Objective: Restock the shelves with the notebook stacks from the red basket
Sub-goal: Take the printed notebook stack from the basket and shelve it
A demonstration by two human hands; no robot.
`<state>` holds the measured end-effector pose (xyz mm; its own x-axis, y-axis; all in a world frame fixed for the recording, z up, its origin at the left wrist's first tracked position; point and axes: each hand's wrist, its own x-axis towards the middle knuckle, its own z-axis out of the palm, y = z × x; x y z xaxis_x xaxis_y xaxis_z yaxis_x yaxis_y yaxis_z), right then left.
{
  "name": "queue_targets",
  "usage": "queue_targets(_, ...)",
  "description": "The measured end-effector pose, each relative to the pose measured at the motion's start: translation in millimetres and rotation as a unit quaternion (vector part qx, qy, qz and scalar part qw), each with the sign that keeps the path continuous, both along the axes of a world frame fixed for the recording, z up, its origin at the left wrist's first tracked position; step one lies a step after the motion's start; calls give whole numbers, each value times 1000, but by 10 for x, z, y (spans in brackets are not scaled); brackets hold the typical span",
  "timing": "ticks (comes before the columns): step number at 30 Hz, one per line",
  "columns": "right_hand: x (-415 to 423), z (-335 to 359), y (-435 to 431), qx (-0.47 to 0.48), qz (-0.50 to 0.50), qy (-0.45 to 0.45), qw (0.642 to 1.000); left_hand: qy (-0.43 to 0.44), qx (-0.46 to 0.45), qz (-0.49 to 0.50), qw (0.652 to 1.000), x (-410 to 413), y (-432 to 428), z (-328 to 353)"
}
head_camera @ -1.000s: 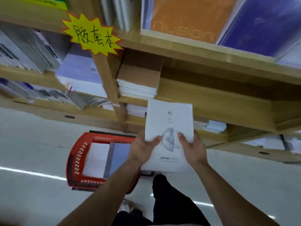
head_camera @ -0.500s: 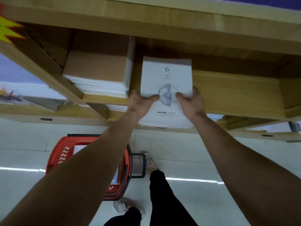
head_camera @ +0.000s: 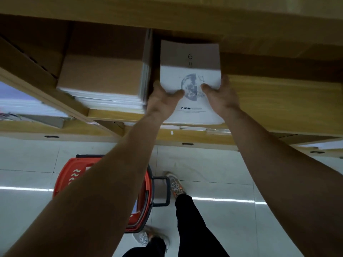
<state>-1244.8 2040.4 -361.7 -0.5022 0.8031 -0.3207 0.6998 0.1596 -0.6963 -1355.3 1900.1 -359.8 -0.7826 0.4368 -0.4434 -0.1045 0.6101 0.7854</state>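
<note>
A stack of white notebooks (head_camera: 191, 71) with a moon picture and a "6" on the cover lies partly inside a wooden shelf (head_camera: 274, 101) bay. Its far half is in the shelf's shadow. My left hand (head_camera: 161, 101) grips its left edge, thumb on the cover. My right hand (head_camera: 220, 95) grips the right edge the same way. Both arms reach forward and up. The red basket (head_camera: 72, 173) stands on the floor below, mostly hidden behind my left forearm.
A stack of brown-covered notebooks (head_camera: 104, 78) fills the bay just left of the white stack, almost touching it. To the right of the white stack the shelf board is bare wood. More white stock (head_camera: 194, 128) lies on the shelf below. My feet stand on the pale tiled floor (head_camera: 213, 164) by the basket's black handle (head_camera: 161, 191).
Both hands have lifted the white stack from in front of the lower shelf up and forward into the bay beside the brown notebooks. The view has tilted down and closer.
</note>
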Motion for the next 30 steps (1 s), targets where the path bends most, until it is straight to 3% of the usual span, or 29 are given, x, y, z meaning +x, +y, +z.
queue_targets(4,248,-73,-220,0,-20,3,1000,-4,5,9,1000,302,-207,-50)
queue_targets(9,101,-85,-237,0,-70,35,997,-7,38,-7,999,93,-109,-44)
queue_targets(22,-30,-113,146,5,23,-36,999,-9,46,-30,998,-83,109,-128)
queue_targets(30,202,-214,-5,25,-18,4,1000,9,72,-67,995,-4,0,-176)
